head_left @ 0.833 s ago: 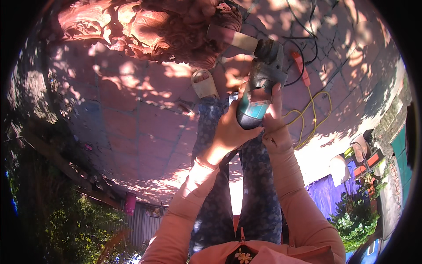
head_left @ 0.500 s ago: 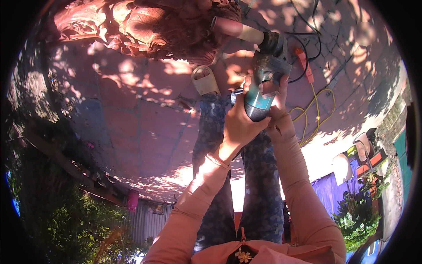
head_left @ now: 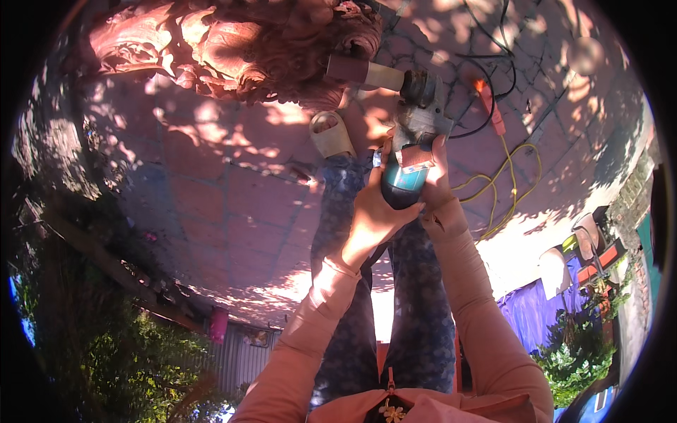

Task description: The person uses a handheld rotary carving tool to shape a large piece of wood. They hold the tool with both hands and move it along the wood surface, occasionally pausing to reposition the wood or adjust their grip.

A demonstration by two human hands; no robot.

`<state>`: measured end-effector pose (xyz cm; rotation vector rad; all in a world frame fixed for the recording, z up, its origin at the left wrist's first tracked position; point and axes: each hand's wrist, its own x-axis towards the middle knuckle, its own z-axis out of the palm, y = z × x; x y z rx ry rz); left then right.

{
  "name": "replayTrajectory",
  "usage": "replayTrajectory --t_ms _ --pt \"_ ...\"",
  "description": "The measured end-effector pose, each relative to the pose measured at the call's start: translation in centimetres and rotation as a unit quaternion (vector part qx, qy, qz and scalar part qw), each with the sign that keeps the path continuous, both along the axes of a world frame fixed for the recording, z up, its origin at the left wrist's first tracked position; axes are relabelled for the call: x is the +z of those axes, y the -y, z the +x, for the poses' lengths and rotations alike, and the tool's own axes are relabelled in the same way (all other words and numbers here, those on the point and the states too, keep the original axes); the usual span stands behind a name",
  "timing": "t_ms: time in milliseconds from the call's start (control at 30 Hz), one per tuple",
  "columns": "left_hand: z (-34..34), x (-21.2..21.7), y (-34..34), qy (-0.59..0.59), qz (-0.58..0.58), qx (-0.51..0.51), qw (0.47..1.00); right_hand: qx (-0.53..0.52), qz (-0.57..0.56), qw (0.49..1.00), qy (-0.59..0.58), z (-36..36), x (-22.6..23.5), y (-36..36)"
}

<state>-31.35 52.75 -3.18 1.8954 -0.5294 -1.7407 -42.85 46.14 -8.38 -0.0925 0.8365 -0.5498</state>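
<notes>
Both my hands are closed around a teal and black angle grinder [head_left: 404, 185]. My left hand [head_left: 375, 215] wraps the left side and rear end of its body. On the other side, my right hand [head_left: 438, 175] grips it, with fingers up beside the grey gear head. A cylindrical attachment sticks out leftward from the head, with a pale sleeve [head_left: 386, 76] and a dark red sanding drum [head_left: 348, 70] at its tip. The drum overlaps the right edge of a large reddish-brown wood carving [head_left: 240, 53]; whether they touch, I cannot tell.
A black cord [head_left: 488, 84] and an orange connector [head_left: 491, 106] lie on the paved floor at right, joined to a looped yellow cord [head_left: 509, 187]. My sandalled foot [head_left: 329, 134] stands just below the carving. Plants [head_left: 575, 352] and purple cloth [head_left: 532, 310] are at lower right.
My hands have shifted left and slightly toward me with the grinder. Its drum has swung lower and further over the carving's right edge.
</notes>
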Motion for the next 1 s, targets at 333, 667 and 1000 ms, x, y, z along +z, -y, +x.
replayTrajectory --t_ms 333,667,1000 --pt "0.8 0.3 3.7 0.059 -0.086 0.004 0.995 -0.068 0.015 0.992 0.102 1.7 -1.5 3.5" --pt "-1.5 -0.4 -0.8 0.087 0.079 -0.038 0.992 -0.061 0.075 0.988 0.120 0.0 -4.1 -2.3" --pt "-3.0 -0.5 1.2 0.151 0.113 -0.058 0.980 -0.087 0.077 0.971 0.208 -0.4 -6.7 -1.7"
